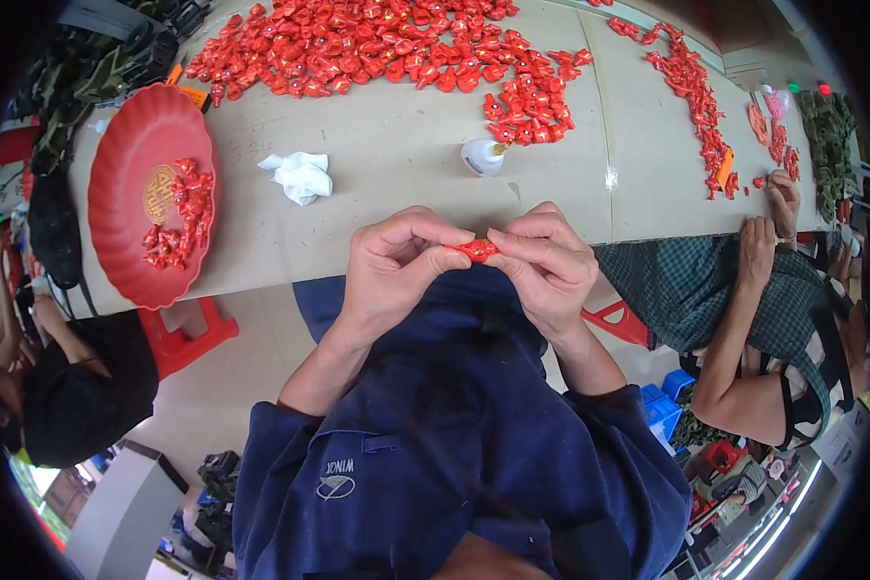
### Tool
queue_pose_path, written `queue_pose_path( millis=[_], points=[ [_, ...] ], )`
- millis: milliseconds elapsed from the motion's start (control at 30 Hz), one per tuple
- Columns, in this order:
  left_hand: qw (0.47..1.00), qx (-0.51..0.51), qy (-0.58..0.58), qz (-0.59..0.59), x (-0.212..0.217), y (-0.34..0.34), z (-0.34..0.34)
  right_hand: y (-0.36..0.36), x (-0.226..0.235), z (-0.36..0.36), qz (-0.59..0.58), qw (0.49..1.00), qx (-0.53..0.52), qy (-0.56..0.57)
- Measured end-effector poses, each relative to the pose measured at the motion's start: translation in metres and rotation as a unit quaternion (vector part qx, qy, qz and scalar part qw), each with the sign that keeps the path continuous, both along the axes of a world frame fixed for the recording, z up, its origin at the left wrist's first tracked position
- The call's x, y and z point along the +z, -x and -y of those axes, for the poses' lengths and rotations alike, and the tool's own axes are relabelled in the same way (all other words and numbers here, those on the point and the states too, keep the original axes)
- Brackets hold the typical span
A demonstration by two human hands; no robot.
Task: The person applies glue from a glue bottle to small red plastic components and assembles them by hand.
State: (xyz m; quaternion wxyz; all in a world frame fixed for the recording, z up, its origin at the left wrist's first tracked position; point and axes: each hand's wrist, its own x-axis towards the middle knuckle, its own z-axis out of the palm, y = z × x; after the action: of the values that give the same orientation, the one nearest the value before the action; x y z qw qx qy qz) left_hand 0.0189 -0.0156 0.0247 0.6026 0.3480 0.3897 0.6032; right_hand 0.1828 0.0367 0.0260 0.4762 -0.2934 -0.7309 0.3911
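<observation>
Between my two hands, in front of my chest, is a small shiny red piece (477,250) with a touch of gold, its exact kind too small to make out. My left hand (396,266) pinches its left end with thumb and fingertips. The right end is pinched by my right hand (548,266) in the same way. Beyond the hands, a large pile of similar red pieces (358,43) covers the far part of the table. A smaller cluster (532,106) reaches toward me from its right side.
A red scalloped tray (111,208) with several red pieces stands at the left. A crumpled white tissue (300,177) and a small white bottle (482,158) lie on the grey table (377,145). Co-workers sit at both sides; one's hand (759,249) is near another row of pieces (696,106).
</observation>
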Motion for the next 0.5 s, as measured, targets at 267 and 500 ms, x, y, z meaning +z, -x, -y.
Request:
queue_pose_path(
  millis=[267, 500],
  points=[
    [1.0, 0.001, 0.006, -0.01, 0.0006, 0.0024, 0.0014, 0.0028, -0.0011, 0.0013, -0.004, 1.0, 0.004, 0.007],
    [0.999, 0.01, 0.034, 0.001, -0.002, 0.0024, 0.0022, 0.0062, -0.0045, 0.0017, -0.012, 0.999, -0.012, 0.047]
  ],
)
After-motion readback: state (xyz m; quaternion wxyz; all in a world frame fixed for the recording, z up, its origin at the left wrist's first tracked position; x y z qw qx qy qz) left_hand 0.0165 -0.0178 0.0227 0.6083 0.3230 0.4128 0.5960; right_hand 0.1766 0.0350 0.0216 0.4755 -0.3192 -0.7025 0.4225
